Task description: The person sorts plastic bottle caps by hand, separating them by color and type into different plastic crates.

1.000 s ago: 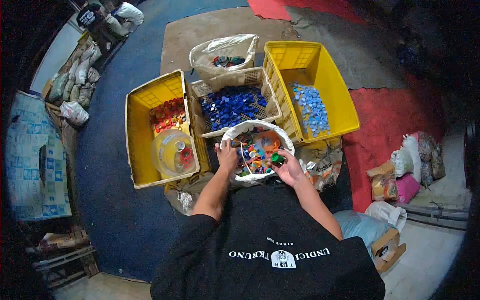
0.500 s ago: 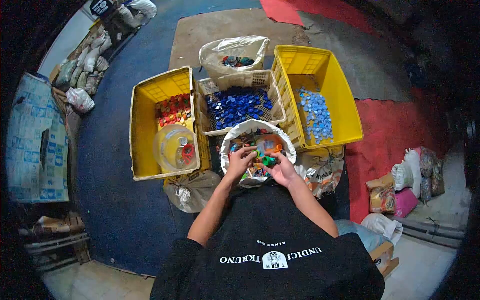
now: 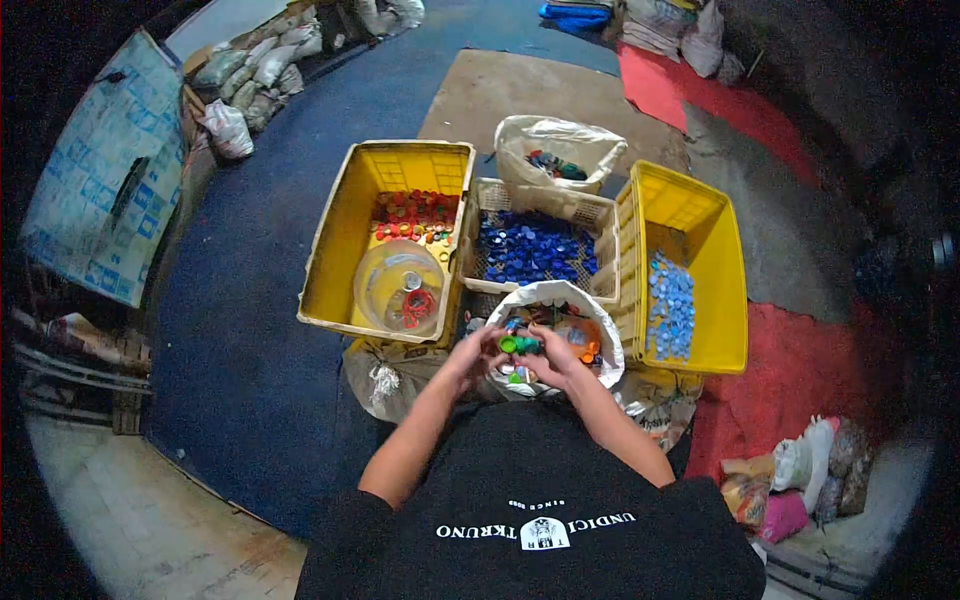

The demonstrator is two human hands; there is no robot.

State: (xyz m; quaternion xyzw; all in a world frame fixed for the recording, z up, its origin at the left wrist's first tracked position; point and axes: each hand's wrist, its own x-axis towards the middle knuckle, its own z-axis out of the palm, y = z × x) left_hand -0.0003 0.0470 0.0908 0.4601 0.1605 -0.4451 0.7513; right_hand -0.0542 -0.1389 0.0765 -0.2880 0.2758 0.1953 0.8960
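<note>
Both hands drawn together over white sack (image 3: 600, 330): left hand (image 3: 478, 352), right hand (image 3: 548, 358) pinching green caps (image 3: 520, 346); yellow crates flank.

Black short-sleeved shirt (image 3: 540, 490) with white printed lettering.

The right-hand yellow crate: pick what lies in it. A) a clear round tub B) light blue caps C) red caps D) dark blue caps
B: the yellow crate on the right holds a strip of light blue caps; the dark blue caps fill the white basket in the middle, and the red caps and clear tub sit in the left yellow crate.
</note>
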